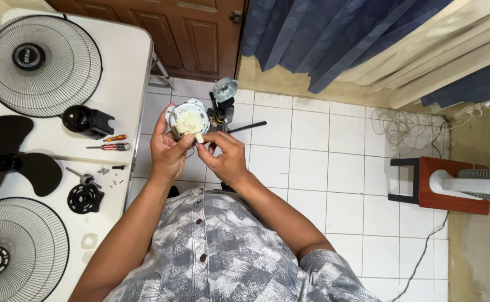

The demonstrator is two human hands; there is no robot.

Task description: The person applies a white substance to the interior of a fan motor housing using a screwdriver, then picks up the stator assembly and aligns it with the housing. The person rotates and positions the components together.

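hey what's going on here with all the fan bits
A person is holding a small round fan motor unit over the tiled floor. The left hand grips its body, while the right hand pinches the cream part at its lower edge. On the white table beside them lie two wire fan guards, a black fan blade, two screwdrivers and some small black parts.

Cream plastic fan part (189,120), glossy floor tiles (323,168)
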